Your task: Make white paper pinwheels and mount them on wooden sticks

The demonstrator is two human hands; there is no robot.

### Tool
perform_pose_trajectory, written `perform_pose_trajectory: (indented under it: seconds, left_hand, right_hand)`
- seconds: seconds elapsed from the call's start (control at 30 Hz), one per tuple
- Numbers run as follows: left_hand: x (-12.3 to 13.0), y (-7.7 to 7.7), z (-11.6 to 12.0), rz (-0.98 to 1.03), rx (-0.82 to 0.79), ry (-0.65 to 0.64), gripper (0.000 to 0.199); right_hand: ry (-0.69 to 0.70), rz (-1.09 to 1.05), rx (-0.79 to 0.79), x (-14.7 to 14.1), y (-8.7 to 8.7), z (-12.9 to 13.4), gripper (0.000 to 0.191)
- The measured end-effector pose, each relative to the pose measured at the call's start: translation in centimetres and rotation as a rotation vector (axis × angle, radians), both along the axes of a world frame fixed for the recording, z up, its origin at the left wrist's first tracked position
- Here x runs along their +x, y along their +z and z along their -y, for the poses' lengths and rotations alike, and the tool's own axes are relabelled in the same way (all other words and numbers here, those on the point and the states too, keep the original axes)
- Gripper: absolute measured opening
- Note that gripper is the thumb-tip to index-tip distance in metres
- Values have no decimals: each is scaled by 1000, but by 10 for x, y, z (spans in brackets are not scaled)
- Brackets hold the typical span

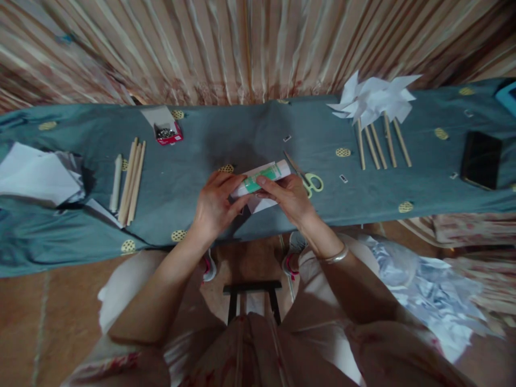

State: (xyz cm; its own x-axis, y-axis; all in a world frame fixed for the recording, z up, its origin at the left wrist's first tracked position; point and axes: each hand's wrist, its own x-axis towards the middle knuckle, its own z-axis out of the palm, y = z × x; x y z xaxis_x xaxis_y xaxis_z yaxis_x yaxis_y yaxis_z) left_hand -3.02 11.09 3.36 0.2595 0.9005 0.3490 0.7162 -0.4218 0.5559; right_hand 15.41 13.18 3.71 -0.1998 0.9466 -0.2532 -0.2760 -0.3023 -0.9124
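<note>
A large white glue stick [263, 179] with a green label lies level between my hands, over the middle of the table. My left hand [217, 201] grips its left end with thumb and fingers. Around its right half my right hand [291, 196] is closed, the thumb pressed on the label. A white piece of paper [260, 206] shows just beneath the stick; my hands and the stick hide part of it. Scissors [312, 184] with pale green handles lie close to the right of my right hand, blades pointing away from me.
To the left are wooden sticks [132, 183], a rolled paper tube [116, 183], stacked paper [38, 174] and an open red box [168, 134] of small metal pieces. Paper pinwheels [374, 99] on sticks and a dark phone [481, 160] lie right. A bag of paper scraps [431, 295] stands below.
</note>
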Motion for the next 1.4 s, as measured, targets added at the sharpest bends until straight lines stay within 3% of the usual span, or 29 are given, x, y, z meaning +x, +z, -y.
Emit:
perform_pose_trajectory:
  seconds: [0.2,0.37,0.5,0.67,0.83,0.93,1.03,1.2,1.4]
  left_hand:
    - [-18,-4,0,25,-68,149,39]
    - [-45,-8,-6,-99,-49,263,29]
    - [-67,-16,-9,-203,13,300,31]
    - [-77,-17,-8,-313,68,279,40]
    - [-54,-5,-1,-378,190,139,59]
    - [-31,-8,2,-343,213,-142,38]
    - [-15,-16,2,-320,108,-320,27]
    - [-7,-22,-5,-302,21,-370,29]
    - [-6,-15,-7,-327,12,-370,33]
  right_hand:
    - [-40,190,212,16,-9,-10,44]
    - [-93,545,462,40,-15,-11,22]
    - [-10,873,621,50,-12,-5,15]
    - [116,1003,763,52,-13,-2,19]
    - [141,1005,827,54,-18,0,20]
    - [134,1008,821,55,-18,2,20]
    - [131,992,793,56,-14,3,19]
    - [134,925,720,58,-6,6,17]
    - [142,907,691,64,-5,8,18]
